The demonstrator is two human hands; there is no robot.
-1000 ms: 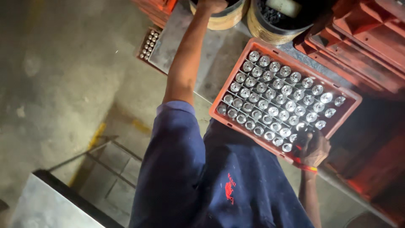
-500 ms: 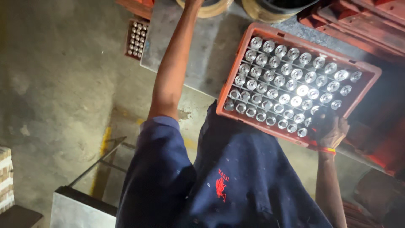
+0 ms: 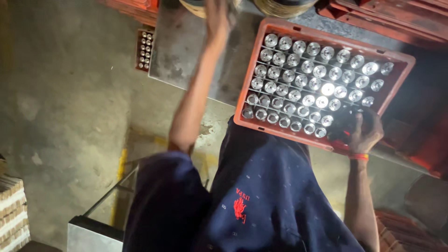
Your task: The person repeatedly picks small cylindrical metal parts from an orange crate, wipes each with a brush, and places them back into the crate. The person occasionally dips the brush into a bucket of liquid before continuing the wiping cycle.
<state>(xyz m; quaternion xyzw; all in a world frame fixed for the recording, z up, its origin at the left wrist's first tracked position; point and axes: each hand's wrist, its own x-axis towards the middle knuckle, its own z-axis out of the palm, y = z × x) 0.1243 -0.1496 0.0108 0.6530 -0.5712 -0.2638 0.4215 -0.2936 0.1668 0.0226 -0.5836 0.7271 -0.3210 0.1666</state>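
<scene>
A rough, stained concrete floor [image 3: 60, 102] fills the left half of the frame, dim and blotchy, with a yellow painted line [image 3: 122, 163] running down it near the lower middle. A grey metal table [image 3: 186, 51] with a scuffed top sits in the upper middle. The person's dark blue shirt [image 3: 261, 196] takes up the lower middle. On the table, in the upper right, lies a red plastic crate [image 3: 252, 79], tilted in the frame and packed with rows of shiny round metal parts [image 3: 303, 86]. More red crates [image 3: 420, 140] stack along the right edge. A metal frame [image 3: 93, 224] stands at the lower left.

The left hand [image 3: 217, 18] reaches up past the table's far side at the top of the frame, blurred, so how far open it is cannot be told. The right hand [image 3: 364, 130] curls around the crate's lower right corner, fingers bent over the rim and gripping it. A small tray [image 3: 144, 49] of metal pieces rests on the floor, just left of the table.
</scene>
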